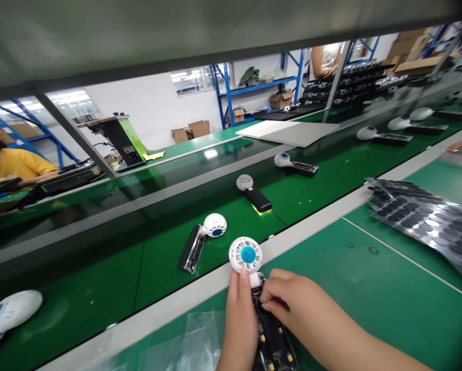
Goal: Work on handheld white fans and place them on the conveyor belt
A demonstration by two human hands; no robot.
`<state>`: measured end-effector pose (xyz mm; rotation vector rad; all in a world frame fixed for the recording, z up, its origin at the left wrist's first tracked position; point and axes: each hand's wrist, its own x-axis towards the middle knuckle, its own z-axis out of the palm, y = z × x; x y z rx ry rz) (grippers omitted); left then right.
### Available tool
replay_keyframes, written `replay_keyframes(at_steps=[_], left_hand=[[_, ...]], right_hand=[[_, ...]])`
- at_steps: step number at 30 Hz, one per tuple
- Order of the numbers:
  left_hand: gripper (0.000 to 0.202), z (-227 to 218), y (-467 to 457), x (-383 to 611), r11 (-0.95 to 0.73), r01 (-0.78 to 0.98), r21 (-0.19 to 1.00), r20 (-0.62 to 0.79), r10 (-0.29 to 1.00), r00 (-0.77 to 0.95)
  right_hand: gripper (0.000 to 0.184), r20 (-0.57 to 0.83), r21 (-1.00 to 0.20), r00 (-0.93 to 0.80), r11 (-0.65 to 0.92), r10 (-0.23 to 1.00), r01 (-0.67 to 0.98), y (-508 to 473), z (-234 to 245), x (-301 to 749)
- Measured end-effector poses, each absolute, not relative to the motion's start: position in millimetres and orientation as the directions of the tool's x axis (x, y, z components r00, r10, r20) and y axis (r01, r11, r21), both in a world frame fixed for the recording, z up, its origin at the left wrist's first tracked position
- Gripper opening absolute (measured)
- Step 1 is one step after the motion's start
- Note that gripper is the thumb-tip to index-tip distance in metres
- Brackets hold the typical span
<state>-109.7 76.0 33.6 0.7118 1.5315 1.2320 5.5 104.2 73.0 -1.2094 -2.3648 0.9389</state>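
Left hand (241, 319) curls round the handle of the fan (245, 254), thumb at its neck; right hand (296, 304) pinches the handle top, fan head over the rail (312, 226). Likely light, stiff plastic; grip the handle, not the grille

Your left hand (238, 322) and right hand (293, 304) meet on a fan (246, 255) at the front of the bench (350, 278). Its head lies over the rail (169, 301) that runs between bench and belt (99, 288). On the belt, a near fan (203, 239) lies just behind and left of yours. A middle fan (254, 191) and a far fan (295, 164) follow behind it to the right, and an end fan (10, 312) sits at the far left. A board (289, 133) lies behind the far fan. On the bench, a pad sheet (424, 219) lies to your right and what seems to be film (184, 345) to your left. Across the belt at left sits a person (10, 165), with a machine (118, 136) to their right.
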Motion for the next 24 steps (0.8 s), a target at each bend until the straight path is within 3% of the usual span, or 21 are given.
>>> replay_keyframes(at_steps=[4,10,16,19,24], left_hand=[[0.052,32.2,76.2,-111.0,0.306,-0.140,0.942,-0.336,0.881,-0.332],[0.047,28.6,71.2,-110.9,0.233,-0.266,0.936,-0.319,0.880,-0.351],[0.051,32.7,67.7,-107.5,0.239,-0.420,0.875,-0.372,0.888,-0.270],[0.058,30.4,67.7,-104.4,0.189,-0.465,0.865,-0.345,0.897,-0.278],[0.065,14.3,69.2,-100.1,0.169,-0.435,0.884,-0.330,0.886,-0.326]], right_hand=[[0.020,0.007,-0.641,-0.543,0.421,0.840,0.642,102.2,73.7,5.3],[0.032,-0.163,-0.859,-0.404,0.071,0.900,0.507,97.2,54.7,18.2],[0.085,-0.250,-0.928,-0.544,-0.039,0.801,0.370,82.3,41.6,22.8],[0.085,-0.245,-0.963,-0.532,-0.138,0.811,0.233,83.6,30.3,18.8],[0.075,-0.183,-0.983,-0.474,-0.166,0.861,0.078,89.0,11.0,14.7]])
